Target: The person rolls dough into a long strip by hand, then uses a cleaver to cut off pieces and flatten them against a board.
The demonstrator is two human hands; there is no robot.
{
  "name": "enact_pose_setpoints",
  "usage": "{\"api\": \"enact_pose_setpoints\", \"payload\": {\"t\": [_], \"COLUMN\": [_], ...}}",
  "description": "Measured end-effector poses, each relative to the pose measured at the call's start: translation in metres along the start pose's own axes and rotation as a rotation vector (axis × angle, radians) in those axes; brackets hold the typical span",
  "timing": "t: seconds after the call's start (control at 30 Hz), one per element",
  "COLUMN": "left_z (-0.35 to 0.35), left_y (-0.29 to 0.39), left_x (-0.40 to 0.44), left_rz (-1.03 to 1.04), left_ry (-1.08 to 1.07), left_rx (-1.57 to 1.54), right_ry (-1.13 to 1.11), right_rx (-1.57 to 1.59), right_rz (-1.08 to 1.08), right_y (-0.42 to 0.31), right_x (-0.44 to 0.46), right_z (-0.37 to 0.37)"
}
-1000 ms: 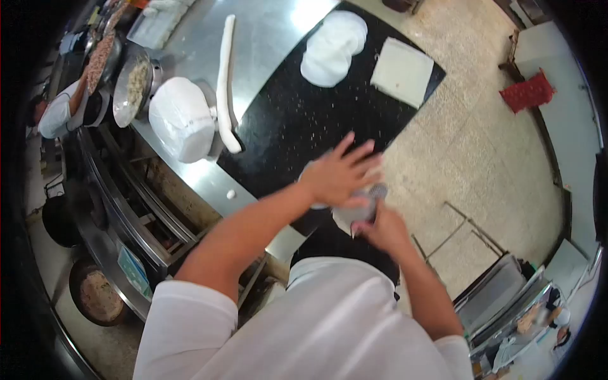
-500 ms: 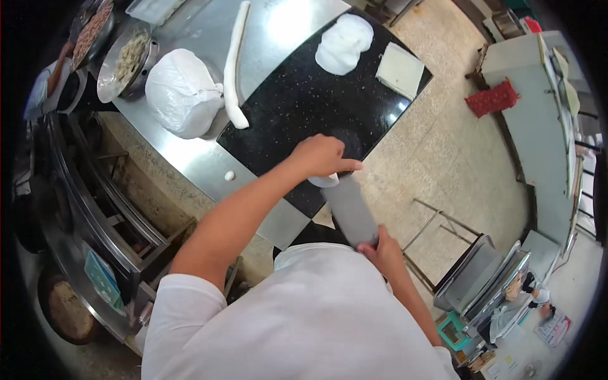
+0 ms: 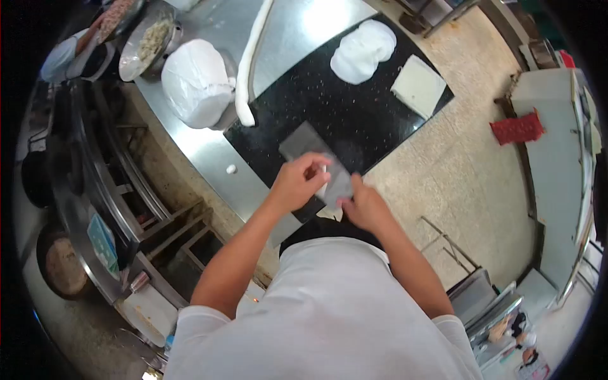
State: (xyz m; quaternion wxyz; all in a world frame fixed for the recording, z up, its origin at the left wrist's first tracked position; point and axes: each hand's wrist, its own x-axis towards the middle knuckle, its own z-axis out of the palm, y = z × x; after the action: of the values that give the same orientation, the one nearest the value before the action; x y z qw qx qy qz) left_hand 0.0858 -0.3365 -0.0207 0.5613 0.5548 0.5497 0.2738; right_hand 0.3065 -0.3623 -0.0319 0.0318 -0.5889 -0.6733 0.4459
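A broad, grey, flat-bladed cleaver (image 3: 339,185) is tilted over the near part of the black board (image 3: 278,107). My right hand (image 3: 368,206) is closed around its handle end, slightly blurred. Beside the blade, my left hand (image 3: 296,182) has its fingers curled in a pinch. A thin white piece of dough (image 3: 322,191) shows at its fingertips against the blade, partly hidden. Farther back on the board lie a pile of thin white dough rounds (image 3: 362,52) and a folded pale cloth (image 3: 418,87).
A long dough rope (image 3: 246,79) runs beside a plastic-wrapped white mass (image 3: 197,83) on the metal table (image 3: 209,149). A small dough ball (image 3: 231,169) lies near the table edge. Bowls of filling (image 3: 152,41) stand at the upper left, near another person's arm (image 3: 82,41).
The cleaver has swung from the board's near right edge up over the board. My right hand has moved up and left slightly; my left hand has drawn down and left. The view has shifted.
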Motion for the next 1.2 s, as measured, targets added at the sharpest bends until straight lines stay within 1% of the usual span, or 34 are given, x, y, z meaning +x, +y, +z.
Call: {"api": "enact_pose_setpoints", "payload": {"t": [0.03, 0.07, 0.1, 0.13, 0.17, 0.23, 0.27, 0.3, 0.33, 0.37, 0.4, 0.43, 0.47, 0.5, 0.53, 0.57, 0.6, 0.63, 0.67, 0.7, 0.73, 0.77, 0.8, 0.83, 0.87, 0.9, 0.93, 0.97, 1.0, 1.03, 1.07, 1.1, 1.17, 1.2], "left_z": [0.002, 0.008, 0.012, 0.011, 0.011, 0.015, 0.016, 0.016, 0.014, 0.010, 0.004, 0.001, -0.003, -0.006, -0.004, -0.007, -0.015, -0.025, -0.034, -0.045, -0.054, -0.062, -0.070, -0.079, -0.088, -0.093, -0.097, -0.098, -0.096, -0.095, -0.097, -0.102, -0.111, -0.114], "left_y": [0.006, 0.008, 0.010, 0.017, 0.024, 0.054, 0.066, 0.076, 0.080, 0.081, 0.074, 0.055, 0.032, 0.021, 0.043, 0.043, 0.039, 0.033, 0.009, -0.003, -0.006, -0.010, -0.015, -0.024, -0.032, -0.042, -0.031, -0.022, -0.015, -0.006, -0.007, -0.013, -0.044, -0.058], "left_x": [-0.002, -0.004, -0.005, 0.004, 0.017, 0.050, 0.072, 0.096, 0.119, 0.140, 0.158, 0.171, 0.182, 0.186, 0.171, 0.154, 0.134, 0.114, 0.098, 0.082, 0.071, 0.062, 0.058, 0.058, 0.060, 0.067, 0.067, 0.063, 0.055, 0.042, 0.029, 0.019, 0.007, 0.001], "left_rz": [0.006, 0.019, 0.029, 0.019, 0.023, 0.061, 0.082, 0.101, 0.069, 0.035, -0.051, -0.048, -0.079, -0.108, -0.111, -0.111, 0.001, 0.109, 0.153, 0.114, -0.009, -0.132, -0.130, -0.165, -0.195, -0.083, -0.001, 0.072, 0.181, 0.277, 0.304, 0.331, 0.336, 0.341], "left_ry": [0.017, 0.045, 0.072, 0.017, 0.034, 0.113, 0.171, 0.224, 0.286, 0.346, 0.368, 0.376, 0.526, 0.675, 0.739, 0.750, 0.758, 0.745, 0.883, 0.987, 1.047, 1.105, 1.112, 1.026, 0.940, 0.956, 0.878, 0.795, 0.681, 0.600, 0.551, 0.505, 0.546, 0.585], "left_rx": [0.023, -0.100, -0.228, -0.267, -0.256, -0.479, -0.554, -0.630, -0.647, -0.664, -0.679, -0.680, -0.616, -0.547, -0.442, -0.435, -0.054, 0.327, 0.616, 0.770, 0.780, 0.781, 0.777, 0.732, 0.684, 0.668, 0.592, 0.514, 0.456, 0.499, 0.448, 0.398, 0.392, 0.409], "right_ry": [-0.054, -0.048, -0.134, -0.224, -0.227, -0.260, -0.258, -0.196, -0.134, -0.132, -0.085, -0.043, 0.018, 0.015, 0.127, 0.237, 0.261, 0.248, 0.304, 0.361, 0.352, 0.421, 0.493, 0.497, 0.476, 0.458, 0.465, 0.477, 0.478, 0.480, 0.465, 0.473, 0.335, 0.306], "right_rx": [-0.004, 0.002, 0.029, 0.052, 0.052, 0.059, 0.052, 0.047, 0.044, 0.039, 0.090, 0.142, 0.201, 0.199, 0.255, 0.316, 0.344, 0.351, 0.542, 0.732, 0.736, 0.906, 1.072, 1.065, 1.125, 1.182, 1.199, 1.186, 1.102, 1.014, 0.969, 0.946, 0.788, 0.641], "right_rz": [-0.008, -0.034, -0.064, -0.092, -0.113, -0.098, -0.112, -0.073, -0.032, -0.037, 0.013, 0.062, -0.006, -0.016, -0.098, -0.177, -0.123, -0.129, -0.125, -0.118, -0.125, -0.060, 0.007, 0.001, 0.165, 0.328, 0.347, 0.349, 0.330, 0.309, 0.244, 0.250, 0.226, 0.182], "right_y": [0.003, 0.010, 0.018, 0.025, 0.035, 0.059, 0.070, 0.082, 0.091, 0.097, 0.101, 0.103, 0.105, 0.104, 0.102, 0.098, 0.092, 0.097, 0.106, 0.109, 0.105, 0.098, 0.093, 0.089, 0.086, 0.079, 0.067, 0.055, 0.045, 0.038, 0.030, 0.019, -0.007, -0.014], "right_x": [-0.007, -0.011, -0.017, -0.021, -0.023, -0.029, -0.032, -0.036, -0.039, -0.039, -0.039, -0.040, -0.040, -0.040, -0.038, -0.038, -0.037, -0.030, -0.020, -0.006, 0.012, 0.034, 0.048, 0.053, 0.057, 0.060, 0.051, 0.038, 0.023, 0.010, -0.005, -0.016, -0.034, -0.038], "right_z": [0.000, -0.005, -0.010, -0.016, -0.027, -0.053, -0.064, -0.075, -0.084, -0.095, -0.106, -0.116, -0.124, -0.131, -0.137, -0.141, -0.147, -0.145, -0.141, -0.133, -0.124, -0.115, -0.107, -0.102, -0.099, -0.096, -0.096, -0.092, -0.087, -0.080, -0.070, -0.060, -0.038, -0.023]}}
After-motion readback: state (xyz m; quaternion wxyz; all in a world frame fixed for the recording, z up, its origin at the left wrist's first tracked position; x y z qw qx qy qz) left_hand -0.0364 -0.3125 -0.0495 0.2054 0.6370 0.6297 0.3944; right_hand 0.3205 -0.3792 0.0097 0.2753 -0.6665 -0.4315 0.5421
